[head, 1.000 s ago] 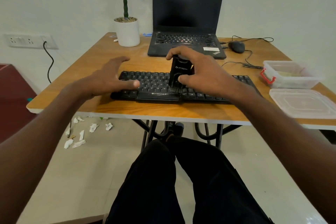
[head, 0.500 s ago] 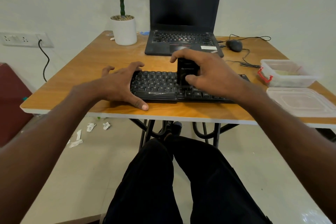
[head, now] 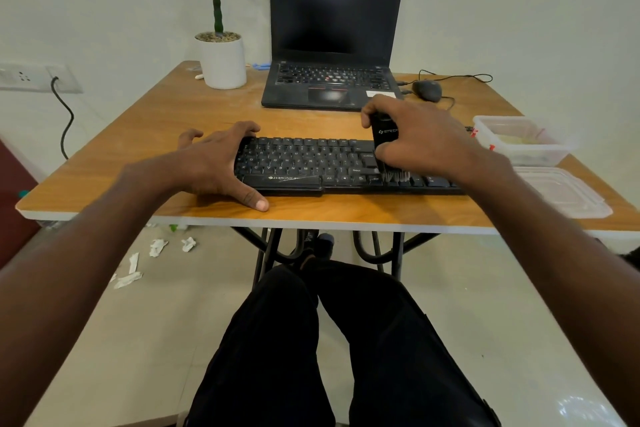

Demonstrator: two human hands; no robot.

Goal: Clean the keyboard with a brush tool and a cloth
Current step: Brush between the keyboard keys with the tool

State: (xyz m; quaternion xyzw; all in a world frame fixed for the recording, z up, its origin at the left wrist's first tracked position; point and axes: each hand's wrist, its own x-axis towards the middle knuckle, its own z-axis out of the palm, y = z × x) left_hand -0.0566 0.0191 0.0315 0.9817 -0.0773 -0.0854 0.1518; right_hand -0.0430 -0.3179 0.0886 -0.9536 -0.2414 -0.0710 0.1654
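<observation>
- Black keyboard (head: 311, 163) lying flat near the front edge of the wooden table (head: 166, 121), long side parallel to that edge.
- Left hand (head: 214, 163) clamped over the keyboard's left end – fingers spread and curled over its far edge, thumb stretched along the table in front of it.
- Right hand (head: 422, 142) over the keyboard's right part, thumb and fingers curled round a black brush tool (head: 384, 135), held upright.
- Brush bristles (head: 394, 177) touching the keys in the keyboard's front rows, right of the space bar.
- Behind the keyboard: open laptop (head: 332, 45) with dark screen.
- Behind the keyboard, to the left: white plant pot (head: 223, 62).
- Behind and right of the keyboard: black mouse (head: 427, 90) with its cable.
- Right of the keyboard: clear plastic container (head: 519, 140), with a clear lid (head: 561, 194) nearer the front edge.
- No cloth to be made out – cannot tell where it is.
</observation>
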